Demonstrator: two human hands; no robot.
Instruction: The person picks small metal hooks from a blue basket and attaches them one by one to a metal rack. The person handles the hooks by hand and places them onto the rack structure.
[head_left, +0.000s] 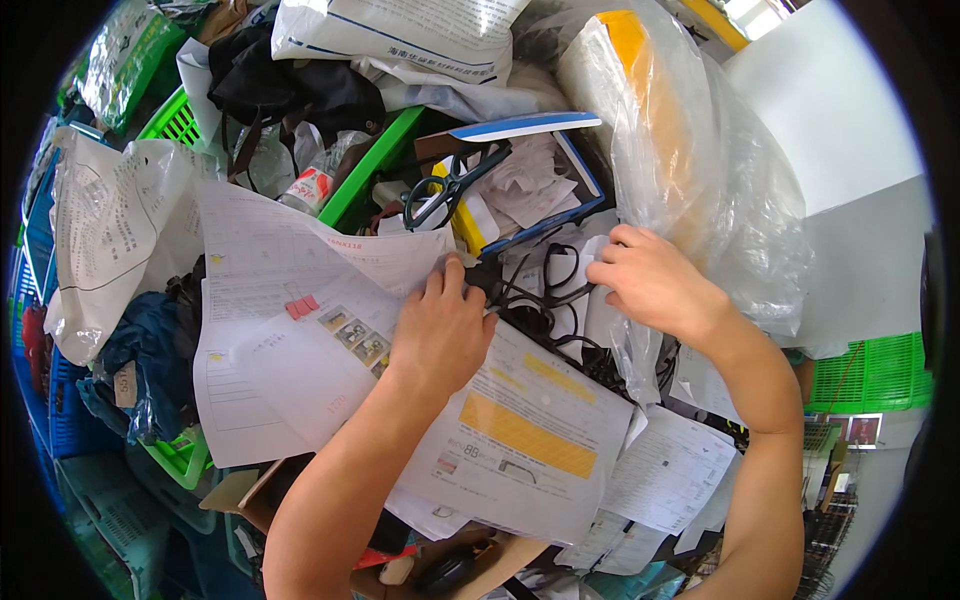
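My left hand (440, 325) lies on white printed sheets (270, 260), its fingers stretched toward their curled upper edge. Under that wrist, a sheet with yellow bands (530, 420) slopes down to the right. My right hand (655, 280) has its fingers bent at a pale piece of paper (593, 248); what the fingertips grip is hidden. Between the hands lie black-framed glasses (562, 275) and dark, tangled thin pieces. Farther up, dark-framed glasses (455, 188) rest against a blue-edged box (590, 170) holding crumpled paper slips.
Clear plastic wrap with an orange-yellow item (650, 110) bulges at the upper right. A white printed sack (400, 35), a black bag (290, 85) and a green crate (375, 170) crowd the far side. An open cardboard box (520, 550) sits below the sheets.
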